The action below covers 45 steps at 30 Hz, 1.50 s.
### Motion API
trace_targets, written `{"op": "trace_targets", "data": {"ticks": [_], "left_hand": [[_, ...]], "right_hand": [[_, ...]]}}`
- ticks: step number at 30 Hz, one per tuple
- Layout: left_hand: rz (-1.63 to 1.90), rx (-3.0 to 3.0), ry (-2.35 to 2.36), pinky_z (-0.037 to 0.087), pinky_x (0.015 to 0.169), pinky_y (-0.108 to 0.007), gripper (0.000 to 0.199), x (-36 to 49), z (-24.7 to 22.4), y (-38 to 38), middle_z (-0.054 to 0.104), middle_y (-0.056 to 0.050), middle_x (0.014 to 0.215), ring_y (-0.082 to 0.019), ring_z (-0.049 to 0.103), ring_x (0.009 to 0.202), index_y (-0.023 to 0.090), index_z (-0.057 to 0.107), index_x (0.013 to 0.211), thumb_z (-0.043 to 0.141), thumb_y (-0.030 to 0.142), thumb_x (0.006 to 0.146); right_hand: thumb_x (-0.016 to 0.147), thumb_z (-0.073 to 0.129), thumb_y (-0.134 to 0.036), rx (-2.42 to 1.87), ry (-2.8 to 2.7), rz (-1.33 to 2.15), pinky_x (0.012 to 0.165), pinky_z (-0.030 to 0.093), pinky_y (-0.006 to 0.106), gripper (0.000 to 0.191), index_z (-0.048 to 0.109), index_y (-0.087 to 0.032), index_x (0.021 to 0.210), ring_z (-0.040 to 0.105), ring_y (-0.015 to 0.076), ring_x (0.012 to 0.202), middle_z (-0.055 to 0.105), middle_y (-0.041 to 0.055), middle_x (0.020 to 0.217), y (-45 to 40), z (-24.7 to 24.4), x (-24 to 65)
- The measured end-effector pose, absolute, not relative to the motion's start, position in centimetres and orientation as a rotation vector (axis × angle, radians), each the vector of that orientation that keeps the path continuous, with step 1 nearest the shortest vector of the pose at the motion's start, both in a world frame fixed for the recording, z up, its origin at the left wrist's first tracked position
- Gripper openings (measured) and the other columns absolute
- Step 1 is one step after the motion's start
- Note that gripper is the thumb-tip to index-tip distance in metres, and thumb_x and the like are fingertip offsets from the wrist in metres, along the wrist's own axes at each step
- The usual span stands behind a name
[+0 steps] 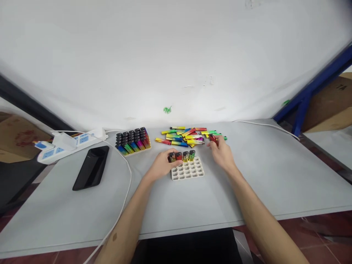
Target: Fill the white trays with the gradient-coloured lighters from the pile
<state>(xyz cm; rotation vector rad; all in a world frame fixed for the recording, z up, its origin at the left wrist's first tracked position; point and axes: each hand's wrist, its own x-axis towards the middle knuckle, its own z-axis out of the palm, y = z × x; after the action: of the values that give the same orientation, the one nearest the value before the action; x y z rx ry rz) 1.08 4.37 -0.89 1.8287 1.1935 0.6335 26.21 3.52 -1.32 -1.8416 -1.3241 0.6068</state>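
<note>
Your right hand [222, 152] pinched a red lighter [213, 139] at the pile's [180, 137] right edge, beyond and right of the tray [188, 178]; its long axis slanted, partly hidden by fingers. Your left hand [162, 164] was nearer the tray, curled about the left end of four upright lighters [186, 156]; its grip could not be told. Finishes were glossy, metallic; the pale tray had oval sockets; the tabletop [176, 212] looked smooth, grey.

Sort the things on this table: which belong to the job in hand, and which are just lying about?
Job, seemingly: red lighter in right hand, loose lighters, part-filled tray at left hand, tray packed with lighters.

Apparently lying about: phone, power strip, white cable.
</note>
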Motion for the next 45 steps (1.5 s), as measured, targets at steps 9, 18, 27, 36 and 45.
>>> {"op": "trace_targets", "data": {"ticks": [9,18,27,36,45], "left_hand": [[0.638,1.898,1.249,0.041,0.062,-0.026,0.030,0.4,-0.9,4.5,0.065,0.001,0.080,-0.016,0.053,0.068,0.019,0.066,0.091,0.069,0.045,0.077],[0.629,1.876,1.254,0.041,0.063,-0.026,0.028,0.8,-1.0,4.2,0.064,0.001,0.078,-0.017,0.056,0.071,0.020,0.064,0.089,0.067,0.045,0.077],[0.633,1.898,1.253,0.044,0.067,-0.028,0.031,0.7,-1.1,4.3,0.067,0.000,0.083,-0.018,0.058,0.075,0.020,0.064,0.093,0.067,0.047,0.078],[0.639,1.906,1.240,0.042,0.064,-0.026,0.027,0.7,-1.0,4.2,0.064,0.002,0.079,-0.016,0.056,0.071,0.019,0.064,0.091,0.067,0.044,0.079],[0.552,1.899,1.254,0.045,0.071,-0.028,0.025,-0.4,-0.4,4.5,0.069,0.000,0.089,-0.019,0.062,0.080,0.020,0.063,0.093,0.068,0.040,0.079]], "right_hand": [[0.088,0.033,-0.070,-1.376,-0.879,1.179,0.042,0.015,0.028,0.055,0.044,-0.023,0.060,0.022,0.0108,0.043,0.030,-0.0045,0.048,3.2,-0.8,24.3],[0.089,0.035,-0.061,-1.307,-0.944,1.271,0.042,0.013,0.026,0.050,0.036,-0.025,0.054,0.016,0.0107,0.042,0.022,-0.0050,0.045,3.1,-1.2,24.0],[0.090,0.036,-0.063,-1.326,-0.974,1.266,0.042,0.015,0.027,0.053,0.039,-0.024,0.054,0.019,0.0105,0.041,0.025,-0.0050,0.044,3.1,-1.5,23.9],[0.093,0.031,-0.064,-1.272,-1.073,1.145,0.051,0.035,0.027,0.053,0.058,-0.022,0.075,0.042,0.0139,0.053,0.044,-0.0014,0.060,2.9,-1.3,23.6],[0.087,0.061,-0.047,-1.203,-1.350,1.033,0.078,0.045,0.029,0.026,0.059,-0.021,0.090,0.058,0.0164,0.083,0.063,0.0011,0.088,2.7,-1.2,23.7]]}}
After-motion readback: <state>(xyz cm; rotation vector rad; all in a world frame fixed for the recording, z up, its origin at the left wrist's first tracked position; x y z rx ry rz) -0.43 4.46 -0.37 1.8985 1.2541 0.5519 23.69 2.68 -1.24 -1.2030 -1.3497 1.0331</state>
